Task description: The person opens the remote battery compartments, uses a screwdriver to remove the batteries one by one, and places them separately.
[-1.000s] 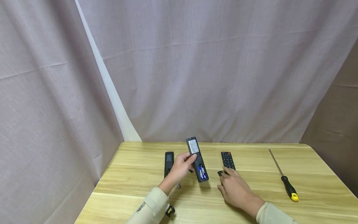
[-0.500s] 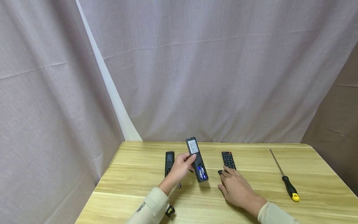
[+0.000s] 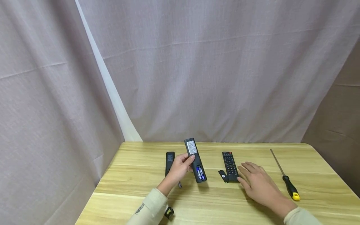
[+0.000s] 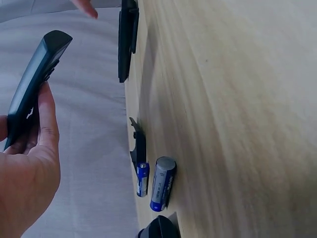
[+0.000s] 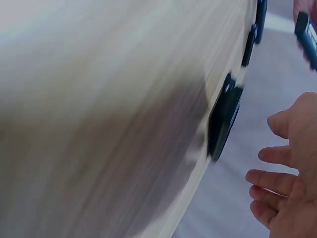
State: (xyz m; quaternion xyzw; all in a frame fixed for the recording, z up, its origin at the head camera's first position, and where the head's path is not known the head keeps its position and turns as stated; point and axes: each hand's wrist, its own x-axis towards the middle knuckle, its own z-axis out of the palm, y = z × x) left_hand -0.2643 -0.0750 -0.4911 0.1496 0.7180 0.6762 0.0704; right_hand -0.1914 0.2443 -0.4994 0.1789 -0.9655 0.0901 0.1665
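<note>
Right hand (image 3: 257, 182) now beside remote (image 3: 230, 162)

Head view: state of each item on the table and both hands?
held remote: lifted, back up, battery bay open, batteries inside
left hand: grips held remote
right hand: open, beside buttoned remote
buttoned remote: flat, buttons up
battery cover: off, on table
third remote: flat
screwdriver: lying untouched

Yellow-tipped screwdriver (image 3: 287, 181) at table's (image 3: 323, 187) right, black remote (image 3: 169, 161) at left, grey curtain (image 3: 197, 78) behind
</note>
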